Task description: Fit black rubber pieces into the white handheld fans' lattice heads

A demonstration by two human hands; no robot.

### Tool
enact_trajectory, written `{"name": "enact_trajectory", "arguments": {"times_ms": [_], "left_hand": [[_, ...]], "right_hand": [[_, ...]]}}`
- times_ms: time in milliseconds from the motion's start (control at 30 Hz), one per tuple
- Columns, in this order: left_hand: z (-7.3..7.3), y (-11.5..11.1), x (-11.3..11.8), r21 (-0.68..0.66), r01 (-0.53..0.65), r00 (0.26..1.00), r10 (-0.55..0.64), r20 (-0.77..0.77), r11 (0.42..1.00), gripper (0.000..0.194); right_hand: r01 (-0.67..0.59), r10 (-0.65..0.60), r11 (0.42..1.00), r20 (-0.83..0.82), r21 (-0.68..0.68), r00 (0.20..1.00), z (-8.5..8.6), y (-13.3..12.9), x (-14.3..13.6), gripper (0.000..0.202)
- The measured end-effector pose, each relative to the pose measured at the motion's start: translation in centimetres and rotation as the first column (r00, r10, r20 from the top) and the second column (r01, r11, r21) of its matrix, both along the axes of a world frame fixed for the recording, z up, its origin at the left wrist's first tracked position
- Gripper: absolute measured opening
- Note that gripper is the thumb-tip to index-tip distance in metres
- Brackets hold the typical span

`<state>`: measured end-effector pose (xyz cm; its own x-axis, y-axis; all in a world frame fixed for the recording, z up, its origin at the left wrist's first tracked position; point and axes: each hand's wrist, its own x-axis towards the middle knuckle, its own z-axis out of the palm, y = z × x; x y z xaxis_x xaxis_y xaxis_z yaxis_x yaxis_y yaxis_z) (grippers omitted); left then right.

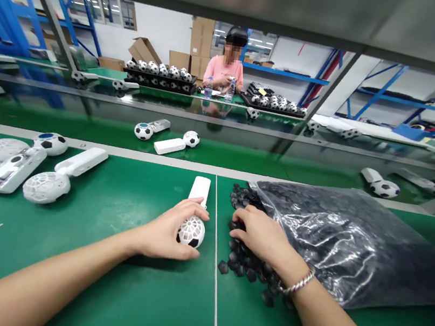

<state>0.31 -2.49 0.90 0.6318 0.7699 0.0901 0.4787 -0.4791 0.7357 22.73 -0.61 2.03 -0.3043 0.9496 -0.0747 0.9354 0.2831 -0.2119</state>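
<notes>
My left hand (168, 230) curls around the ball-shaped head of a white plastic casing (191, 232), which lies on the green table. The head has a football pattern, with white lattice on top and black patches near the bottom. Its flat white handle points away from me, beyond my fingers. Over a heap of small black pentagon pieces (241, 262), my right hand (262, 235) has its fingers bent down among them. Thumb and forefinger come close together there, and whatever lies between the tips is hidden. A twisted silver bracelet circles my right wrist.
A clear plastic bag (336, 241) full of black pieces lies right of the heap. Several football-headed casings (47, 186) rest at the left. Beyond a pale rail, more casings (171, 145) lie on a green belt. A co-worker (225, 71) sits opposite, near ball-filled trays (154, 81).
</notes>
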Motion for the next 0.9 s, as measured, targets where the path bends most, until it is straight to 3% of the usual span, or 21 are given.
{"name": "enact_trajectory", "arguments": {"times_ms": [133, 333, 433, 533, 700, 833, 900], "left_hand": [[-0.3, 0.0, 0.1, 0.026, -0.053, 0.998, 0.052, 0.033, 0.998, 0.043], [0.4, 0.6, -1.4, -0.023, 0.057, 0.997, -0.058, -0.054, 0.998, 0.046], [0.4, 1.0, -1.9, -0.051, -0.066, 0.992, 0.06, -0.115, 0.997, 0.051], [0.5, 1.1, -2.1, -0.105, -0.141, 0.984, 0.128, -0.122, 0.984, 0.054], [1.3, 1.5, -2.6, -0.122, 0.04, 0.995, -0.051, -0.085, 0.992, 0.049], [1.4, 1.9, -2.9, -0.139, 0.088, 0.993, -0.098, -0.064, 0.986, 0.051], [1.2, 2.1, -3.0, -0.145, 0.093, 0.993, -0.102, -0.056, 0.985, 0.052]], "right_hand": [[-0.066, 0.065, 0.997, -0.026, -0.047, 0.998, -0.8, 0.8, 0.4, 0.008], [-0.07, 0.069, 0.998, -0.123, 0.0, 0.99, -0.8, 1.0, 0.4, 0.014], [-0.071, 0.098, 0.991, -0.265, 0.109, 0.959, -0.4, 0.6, 0.0, 0.018], [-0.099, 0.093, 0.995, -0.447, 0.008, 0.89, -0.1, 0.1, -0.6, 0.017], [-0.195, -0.043, 0.938, -0.657, -0.285, 0.753, -0.1, -0.5, -1.5, 0.019], [-0.245, -0.091, 0.92, -0.774, -0.306, 0.627, -0.6, -0.6, -2.0, 0.016], [-0.274, -0.004, 0.937, -0.795, -0.215, 0.607, -0.7, -0.7, -2.1, 0.016]]}}
